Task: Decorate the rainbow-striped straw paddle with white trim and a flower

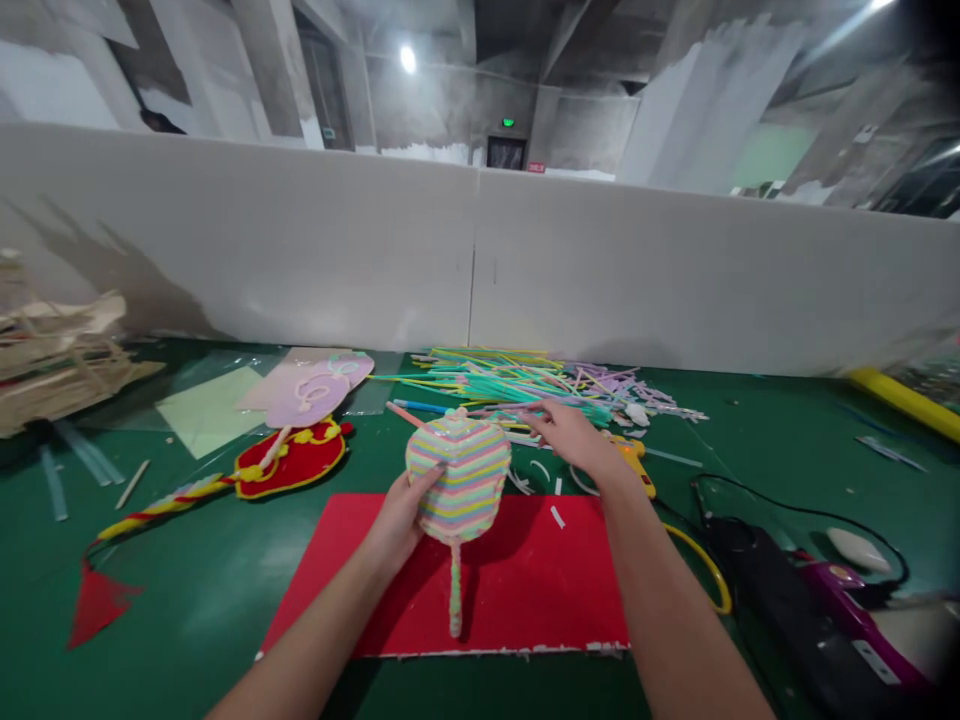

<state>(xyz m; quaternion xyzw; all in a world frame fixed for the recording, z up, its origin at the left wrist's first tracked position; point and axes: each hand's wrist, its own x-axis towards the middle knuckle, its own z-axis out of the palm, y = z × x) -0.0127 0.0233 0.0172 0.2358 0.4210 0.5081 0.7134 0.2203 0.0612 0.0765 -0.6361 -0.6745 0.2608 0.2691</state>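
My left hand [401, 515] grips the left edge of a round fan [459, 480] covered in pastel stripes, holding it upright over a red mat [525, 590]; the fan's striped handle hangs down toward the mat. My right hand [574, 435] reaches forward past the fan to a pile of coloured straws [517, 380], with its fingers pinched on a pink straw [499, 410] at the pile's near edge.
A yellow glue gun [634, 460] lies just right of my right hand. Black and purple tools with cables [817, 590] lie at the right. Red and pink felt pieces [300, 450] and a braided cord lie at the left. A white partition [480, 260] runs along the back.
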